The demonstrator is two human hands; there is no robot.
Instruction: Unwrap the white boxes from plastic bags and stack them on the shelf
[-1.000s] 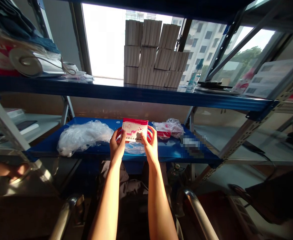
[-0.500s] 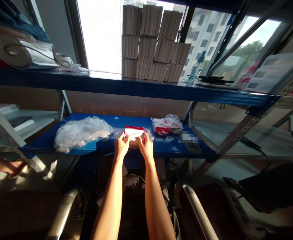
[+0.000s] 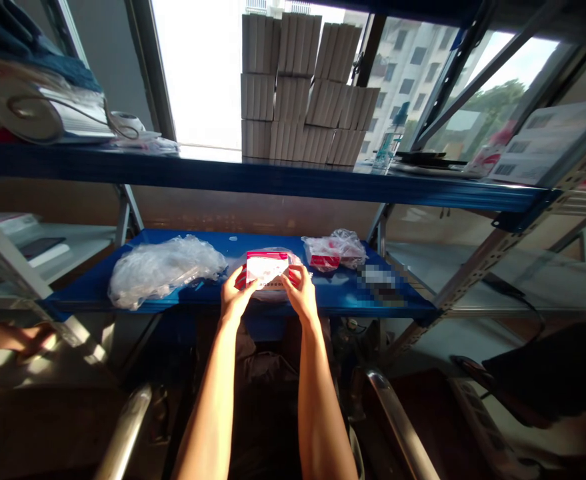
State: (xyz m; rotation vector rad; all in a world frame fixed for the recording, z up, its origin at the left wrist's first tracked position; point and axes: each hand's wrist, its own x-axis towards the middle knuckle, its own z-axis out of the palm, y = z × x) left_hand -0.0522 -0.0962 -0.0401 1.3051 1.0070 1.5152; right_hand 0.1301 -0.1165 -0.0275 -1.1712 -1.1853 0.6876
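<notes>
A red-and-white packet (image 3: 267, 269) is gripped at its ends by the left hand (image 3: 235, 298) and right hand (image 3: 301, 293), its long axis held crosswise just over the blue shelf (image 3: 223, 293), equally near both.

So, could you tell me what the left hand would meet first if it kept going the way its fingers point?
The left hand already holds the red and white packet, so that comes first. Beyond it lies bare blue shelf, then probably the back wall; depth is unclear.
</notes>
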